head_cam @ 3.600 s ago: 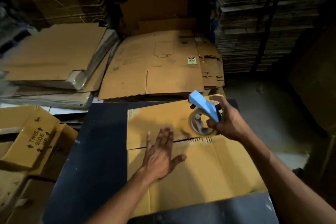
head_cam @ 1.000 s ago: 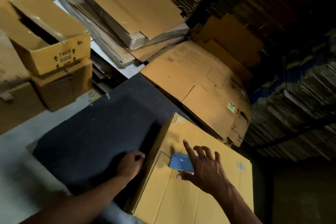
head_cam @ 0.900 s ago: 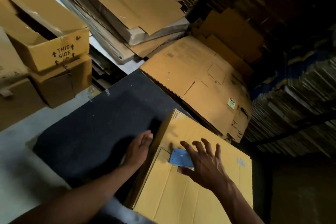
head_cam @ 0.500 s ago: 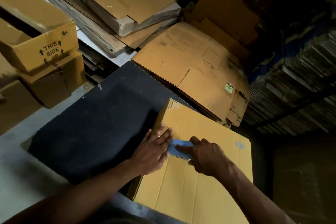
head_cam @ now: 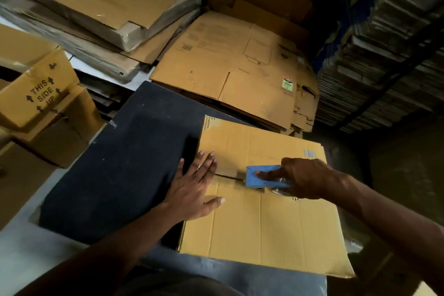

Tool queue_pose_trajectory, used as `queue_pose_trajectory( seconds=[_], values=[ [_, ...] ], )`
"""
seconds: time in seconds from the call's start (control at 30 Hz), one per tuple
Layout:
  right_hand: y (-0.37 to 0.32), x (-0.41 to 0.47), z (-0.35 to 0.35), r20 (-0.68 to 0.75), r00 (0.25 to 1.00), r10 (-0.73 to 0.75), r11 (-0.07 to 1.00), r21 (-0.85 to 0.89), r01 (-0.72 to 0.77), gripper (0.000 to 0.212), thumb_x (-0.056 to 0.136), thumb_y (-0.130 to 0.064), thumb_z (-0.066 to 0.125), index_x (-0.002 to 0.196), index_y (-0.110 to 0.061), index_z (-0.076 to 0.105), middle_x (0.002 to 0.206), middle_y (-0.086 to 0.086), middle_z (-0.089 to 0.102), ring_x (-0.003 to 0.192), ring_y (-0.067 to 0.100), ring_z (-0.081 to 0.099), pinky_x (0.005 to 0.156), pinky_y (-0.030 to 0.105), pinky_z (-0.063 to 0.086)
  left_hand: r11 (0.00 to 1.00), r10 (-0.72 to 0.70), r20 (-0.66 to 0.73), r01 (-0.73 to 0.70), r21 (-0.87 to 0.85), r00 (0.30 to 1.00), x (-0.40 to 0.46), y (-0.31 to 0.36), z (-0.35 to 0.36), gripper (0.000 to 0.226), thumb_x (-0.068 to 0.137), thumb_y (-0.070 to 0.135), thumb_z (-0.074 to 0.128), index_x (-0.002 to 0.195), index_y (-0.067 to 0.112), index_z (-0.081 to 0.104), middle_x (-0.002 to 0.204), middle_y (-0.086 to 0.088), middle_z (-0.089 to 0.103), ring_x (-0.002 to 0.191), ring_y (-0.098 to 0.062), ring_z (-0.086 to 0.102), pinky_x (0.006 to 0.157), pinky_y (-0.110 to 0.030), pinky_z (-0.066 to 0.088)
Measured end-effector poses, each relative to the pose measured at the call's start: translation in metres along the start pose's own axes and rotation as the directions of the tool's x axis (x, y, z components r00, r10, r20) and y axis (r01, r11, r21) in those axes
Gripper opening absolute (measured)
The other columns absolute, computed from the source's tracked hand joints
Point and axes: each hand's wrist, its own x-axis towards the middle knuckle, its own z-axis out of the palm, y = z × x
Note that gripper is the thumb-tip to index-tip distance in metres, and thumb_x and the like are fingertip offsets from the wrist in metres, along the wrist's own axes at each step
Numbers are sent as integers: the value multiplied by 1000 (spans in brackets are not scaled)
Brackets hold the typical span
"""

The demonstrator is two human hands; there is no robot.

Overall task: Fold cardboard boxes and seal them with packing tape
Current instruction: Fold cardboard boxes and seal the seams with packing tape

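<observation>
Since half a second ago, my right hand (head_cam: 302, 179) has dragged the dispenser (head_cam: 264, 176) rightward along the seam; its grip pinches it. My left hand (head_cam: 192, 190), fingers spread, pins the box (head_cam: 276, 230) flat on the tabletop (head_cam: 115, 175), steadying the flaps.

One folded box (head_cam: 264, 223), one tape dispenser (head_cam: 264, 176), two hands, one dark table (head_cam: 120, 175).

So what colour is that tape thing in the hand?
Blue. The tape dispenser shows best in the head view, held on the box.
</observation>
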Motion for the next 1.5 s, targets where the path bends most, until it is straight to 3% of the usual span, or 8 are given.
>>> queue_pose_trajectory(
  seconds=[0.27,0.43,0.73,0.93,1.1,1.23,1.33,1.5],
  values=[
    [13,-5,25,-9,998,57,998,-14,-57,63,102,-50,56,153,-62,21,123,-2,52,107,18,58,81,32,51,1000,7,24,-8,8,1000,0,1,-4,104,91,85,21,165,18,-6,170,2,-23,157,-22,-23,123,-65,1],
    [6,16,39,-44,995,85,991,-100,-89,69,100,-37,62,153,-60,23,121,-1,53,105,20,59,77,34,47,995,-35,97,26,95,995,0,14,-16,106,91,87,10,161,13,-18,166,-2,-34,152,-22,-34,120,-63,-17],
    [6,14,45,-107,993,54,994,-87,-64,65,101,-32,61,153,-55,30,122,2,52,108,24,58,77,38,41,997,26,200,-40,67,979,8,101,-1,118,83,95,3,161,9,-15,165,-10,-31,155,-25,-28,121,-61,-17],
    [-12,15,30,-111,994,9,999,36,-5,64,101,-35,57,155,-55,28,116,0,51,103,22,58,77,35,46,993,21,152,-38,108,988,-4,36,-11,101,91,87,12,160,21,-22,165,8,-32,154,-14,-28,126,-44,-12],
    [-80,44,-8,-137,989,-59,997,-51,52,46,100,-45,53,146,-41,48,120,6,64,106,30,65,81,37,50,963,142,91,-159,218,986,-23,-48,-27,100,93,86,26,165,18,10,172,2,2,160,-18,4,126,-41,-3],
    [-90,53,-23,-41,996,-78,994,-81,74,58,95,-33,62,150,-41,46,124,2,65,109,26,64,88,38,53,960,105,180,-147,237,978,-26,-57,-30,98,93,87,19,165,24,-4,170,6,-14,156,-12,-18,125,-38,-14],
    [-78,40,-22,-9,997,-74,997,-11,74,65,94,-32,63,153,-44,40,125,-3,63,97,20,59,80,34,48,959,85,198,-134,249,977,-25,-54,-33,99,91,89,13,163,26,-14,167,10,-25,152,-7,-28,126,-38,-15],
    [-54,21,-4,-23,999,-50,998,46,51,75,91,-29,69,154,-51,35,88,-11,52,85,16,54,57,30,35,962,98,157,-133,238,983,-27,-55,-29,100,92,89,15,164,24,-12,170,8,-20,155,-6,-21,128,-40,-8]
  ],
)
